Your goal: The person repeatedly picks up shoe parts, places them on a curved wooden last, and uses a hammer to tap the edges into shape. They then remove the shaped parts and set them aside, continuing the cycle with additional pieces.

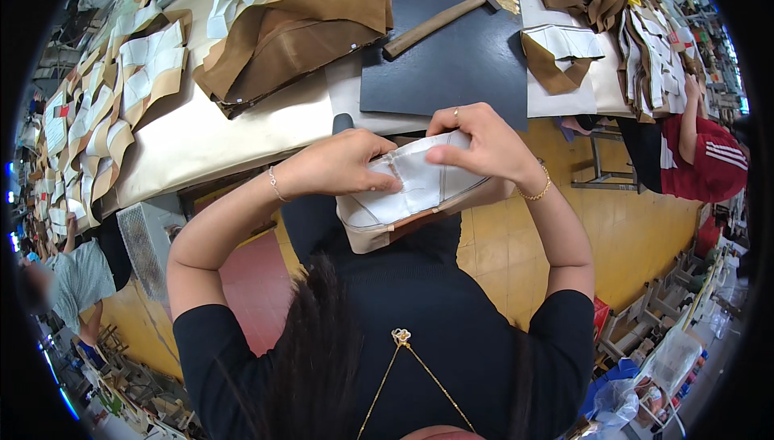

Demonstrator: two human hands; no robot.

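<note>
Between left hand (pixel 343 164) and right hand (pixel 476 143), white-lined leather piece (pixel 411 190); each grip pinching its upper edge.

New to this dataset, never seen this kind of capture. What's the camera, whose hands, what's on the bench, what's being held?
There is no machine here: a person works with two bare hands. The single picture comes from a wide fisheye camera worn on the person's head, looking down, so straight edges bend near the rim and the forearms enter from below.

The left hand and right hand together hold a curved cut piece, white on its inner face and tan at the edge, close to the chest.

On the table lie a dark mat with a wooden-handled hammer on it, a brown stack of cut pieces, and rows of tan-and-white pieces along the left. Another person in red sits at right.
</note>
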